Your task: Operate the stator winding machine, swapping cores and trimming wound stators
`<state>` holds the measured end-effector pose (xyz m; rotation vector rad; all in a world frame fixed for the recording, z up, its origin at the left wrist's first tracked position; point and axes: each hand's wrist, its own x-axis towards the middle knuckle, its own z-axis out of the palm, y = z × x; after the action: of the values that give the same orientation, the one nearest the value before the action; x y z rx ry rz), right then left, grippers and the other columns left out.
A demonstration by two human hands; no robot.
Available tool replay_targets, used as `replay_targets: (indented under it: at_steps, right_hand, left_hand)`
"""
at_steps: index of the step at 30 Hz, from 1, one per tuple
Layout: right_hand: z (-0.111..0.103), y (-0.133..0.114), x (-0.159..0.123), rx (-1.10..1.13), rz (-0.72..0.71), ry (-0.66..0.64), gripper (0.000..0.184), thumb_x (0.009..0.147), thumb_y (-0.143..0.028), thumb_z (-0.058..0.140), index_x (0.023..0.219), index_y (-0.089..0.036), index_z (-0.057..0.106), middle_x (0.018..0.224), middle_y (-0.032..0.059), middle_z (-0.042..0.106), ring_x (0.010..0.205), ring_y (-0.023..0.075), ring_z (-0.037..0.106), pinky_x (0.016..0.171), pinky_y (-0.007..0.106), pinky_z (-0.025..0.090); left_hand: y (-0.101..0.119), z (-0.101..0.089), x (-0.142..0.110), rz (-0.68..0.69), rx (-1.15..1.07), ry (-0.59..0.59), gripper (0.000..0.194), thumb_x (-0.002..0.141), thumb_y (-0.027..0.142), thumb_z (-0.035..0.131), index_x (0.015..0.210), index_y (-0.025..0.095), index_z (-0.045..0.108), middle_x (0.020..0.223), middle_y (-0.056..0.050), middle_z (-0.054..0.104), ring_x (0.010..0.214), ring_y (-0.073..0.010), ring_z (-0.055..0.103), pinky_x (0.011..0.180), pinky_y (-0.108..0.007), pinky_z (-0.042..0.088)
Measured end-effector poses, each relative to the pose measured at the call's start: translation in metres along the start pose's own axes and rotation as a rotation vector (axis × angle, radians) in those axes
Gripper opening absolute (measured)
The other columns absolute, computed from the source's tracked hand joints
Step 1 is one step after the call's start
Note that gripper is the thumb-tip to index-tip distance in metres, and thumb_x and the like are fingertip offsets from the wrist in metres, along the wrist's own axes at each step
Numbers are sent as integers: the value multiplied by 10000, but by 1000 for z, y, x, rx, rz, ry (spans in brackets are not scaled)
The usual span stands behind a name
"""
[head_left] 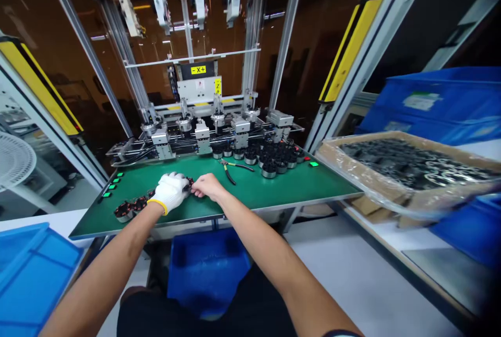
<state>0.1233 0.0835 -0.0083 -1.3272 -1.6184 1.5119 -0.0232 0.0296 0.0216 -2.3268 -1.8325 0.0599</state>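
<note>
My left hand (pixel 171 192), in a white glove with a yellow cuff, grips a small motor stator (pixel 190 182), dark with reddish-copper bits, above the green work surface (pixel 211 206). From the other side, my bare right hand (pixel 208 187) pinches at the stator's edge with curled fingers; the exact spot between the fingertips is too small to make out. More wound stators (pixel 124 212) with metal rims lie at the left, partly behind the glove. Pliers (pixel 227 165) with yellow-and-black handles rest open beyond my right hand. A larger group of black-topped stators (pixel 269 168) stands to their right.
A machine with several clamp fixtures (pixel 202 137) spans the table's back edge. Yellow light-curtain posts (pixel 351 50) flank it. At right is a carton (pixel 326 155) of metal rings near blue bins (pixel 446 102). One blue bin (pixel 207 269) sits below the table, another (pixel 35 279) at left.
</note>
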Motion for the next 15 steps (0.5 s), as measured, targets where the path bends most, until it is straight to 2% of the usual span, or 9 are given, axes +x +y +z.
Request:
replay_targets:
  at_steps: [3, 7, 10, 12, 15]
  right_hand:
    - [8, 3, -3, -86, -55, -25, 190, 760, 14, 609, 635, -126, 643, 550, -16, 655, 466, 78, 594, 474, 154, 499]
    - [9, 8, -6, -296, -153, 36, 162, 785, -26, 612, 805, -118, 744, 608, 10, 707, 508, 114, 634, 536, 193, 511]
    - [-3, 10, -12, -489, -267, 72, 173, 796, -58, 656, 852, -142, 796, 780, 52, 782, 751, 170, 741, 749, 236, 552]
    - [-16, 12, -18, -613, -337, 58, 182, 778, -53, 676, 824, -164, 812, 901, 65, 806, 935, 208, 759, 884, 256, 534]
    - [-37, 14, -29, -772, -402, 6, 226, 765, -37, 667, 839, -176, 829, 980, 75, 809, 1046, 243, 746, 958, 279, 505]
  left_hand:
    - [-6, 1, -7, -8, -5, 2, 308, 959, 382, 584, 1149, 201, 745, 1227, -124, 720, 1160, -327, 631, 922, -443, 465]
    - [-8, 5, -13, -11, -7, 16, 332, 933, 421, 641, 1159, 200, 743, 1309, -125, 697, 1201, -332, 620, 938, -440, 467]
    - [-8, 7, -15, -14, -15, 27, 370, 950, 478, 615, 1155, 201, 747, 1347, -122, 683, 1213, -328, 618, 941, -435, 473]
    - [-8, 8, -17, -18, -28, 30, 395, 986, 507, 548, 1144, 208, 752, 1351, -109, 686, 1203, -310, 626, 942, -420, 475]
    - [-9, 7, -19, -12, -55, 21, 420, 1009, 525, 489, 1146, 228, 753, 1356, -87, 691, 1205, -290, 633, 943, -398, 477]
